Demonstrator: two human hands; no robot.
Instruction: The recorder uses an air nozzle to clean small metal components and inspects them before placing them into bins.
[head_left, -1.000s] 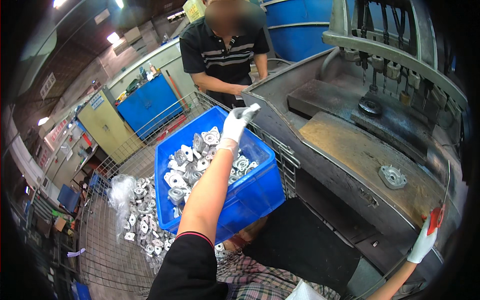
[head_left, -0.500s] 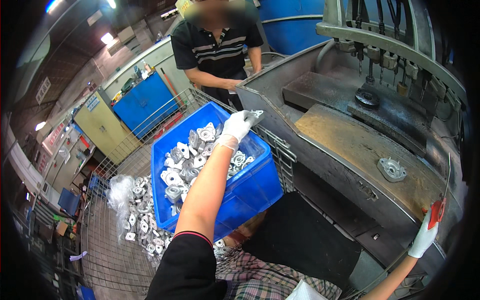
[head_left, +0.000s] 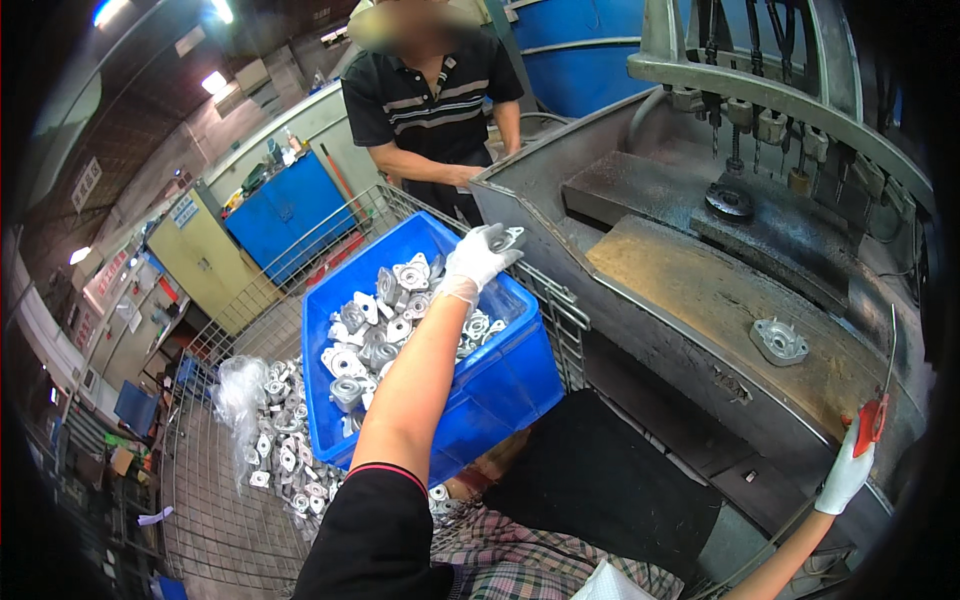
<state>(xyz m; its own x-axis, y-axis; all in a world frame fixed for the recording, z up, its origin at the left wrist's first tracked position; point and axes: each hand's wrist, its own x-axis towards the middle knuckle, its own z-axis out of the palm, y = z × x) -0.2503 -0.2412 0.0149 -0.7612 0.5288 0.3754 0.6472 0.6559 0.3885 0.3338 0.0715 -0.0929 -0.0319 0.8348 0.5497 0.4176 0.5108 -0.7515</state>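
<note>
My left hand (head_left: 481,257), in a white glove, is closed on a silver metal casting (head_left: 509,239) above the right rim of a blue plastic bin (head_left: 500,385). Inside the bin lie several similar castings (head_left: 345,362), partly covered by my forearm. On the right, my gloved right hand (head_left: 848,472) grips a red air blow gun (head_left: 872,420), its long thin nozzle pointing up. One more casting (head_left: 779,342), with upright pins or posts, rests on the machine's worn tabletop (head_left: 660,265), apart from both hands.
A drilling machine with several hanging spindles (head_left: 757,125) stands at the right behind a metal side wall (head_left: 640,330). The bin sits over a wire cage (head_left: 215,490) holding loose castings (head_left: 290,440) and a clear plastic bag (head_left: 240,395). Another person (head_left: 440,120) stands beyond.
The casting in my left hand has turned, showing more of its face, and the hand is slightly lower. My right hand keeps its grip on the air blow gun.
</note>
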